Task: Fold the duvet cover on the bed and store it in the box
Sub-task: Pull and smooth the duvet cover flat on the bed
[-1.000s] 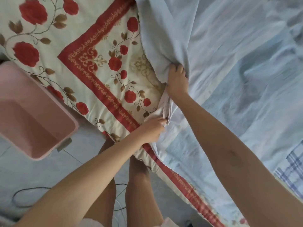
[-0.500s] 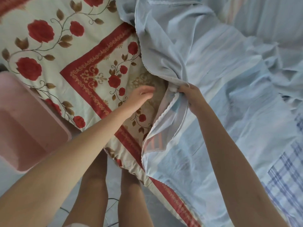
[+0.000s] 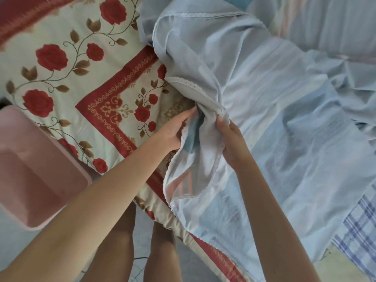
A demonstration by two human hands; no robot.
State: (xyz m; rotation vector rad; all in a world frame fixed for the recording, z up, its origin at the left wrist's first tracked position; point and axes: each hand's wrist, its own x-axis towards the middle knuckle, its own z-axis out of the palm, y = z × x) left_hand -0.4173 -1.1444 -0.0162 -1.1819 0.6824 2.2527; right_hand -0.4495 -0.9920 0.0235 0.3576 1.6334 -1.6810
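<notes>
A pale blue duvet cover point(image 3: 284, 123) with a lace-trimmed edge lies crumpled over the right side of the bed. My right hand point(image 3: 230, 139) pinches a bunched fold of its edge near the middle of the view. My left hand point(image 3: 173, 131) reaches in from the left with fingers nearly straight, touching the same hanging fold of the cover. Below my hands the cover's edge droops open in a loop. A pink plastic box point(image 3: 34, 171) stands on the floor at the left, beside the bed.
A cream bedspread point(image 3: 67, 78) with red roses and a red border covers the bed's left side. A blue plaid cloth point(image 3: 358, 231) shows at the lower right. My bare legs point(image 3: 142, 251) stand on a grey tiled floor at the bed's edge.
My left hand let go of the lower edge and moved up to the fold beside my right hand. My right hand drew the bunched edge nearer. The view shifted down.
</notes>
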